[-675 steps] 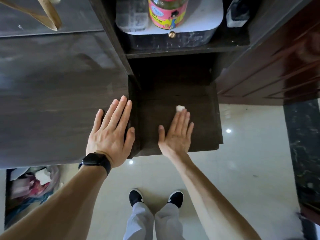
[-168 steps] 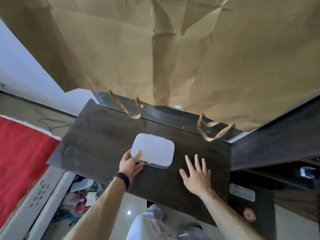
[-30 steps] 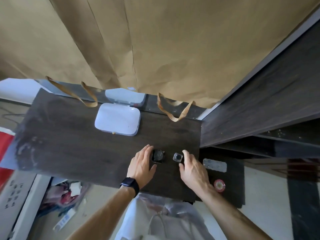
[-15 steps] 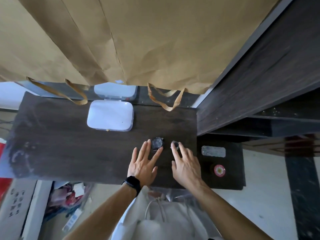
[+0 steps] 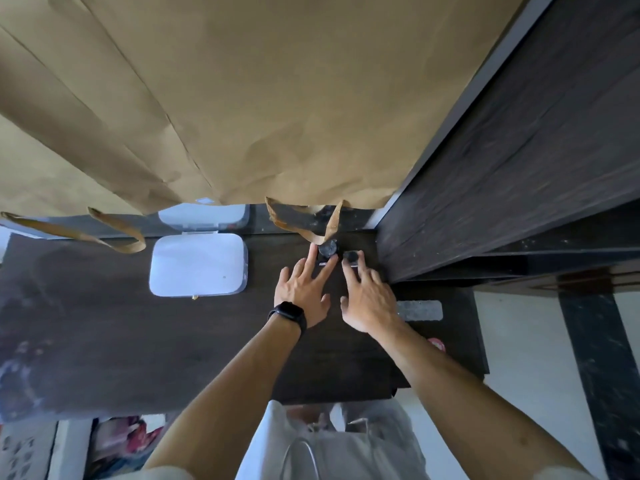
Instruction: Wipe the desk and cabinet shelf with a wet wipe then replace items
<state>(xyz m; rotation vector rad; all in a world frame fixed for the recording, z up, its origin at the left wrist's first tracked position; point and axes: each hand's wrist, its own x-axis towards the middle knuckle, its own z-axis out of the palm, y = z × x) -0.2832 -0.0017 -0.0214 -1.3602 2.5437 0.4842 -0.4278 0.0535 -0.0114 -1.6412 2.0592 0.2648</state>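
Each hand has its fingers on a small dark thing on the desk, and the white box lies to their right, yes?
No: the head view shows the white box to the left of the hands. The rest holds: left hand on the round dark thing, right hand on the square dark thing, on the desk.

Brown bag overhead, clutter on the floor
A large creased brown paper bag [image 5: 277,98] fills the far side, its flat ribbon handles [image 5: 333,221] dangling; colourful clutter [image 5: 128,441] lies near left on the floor.
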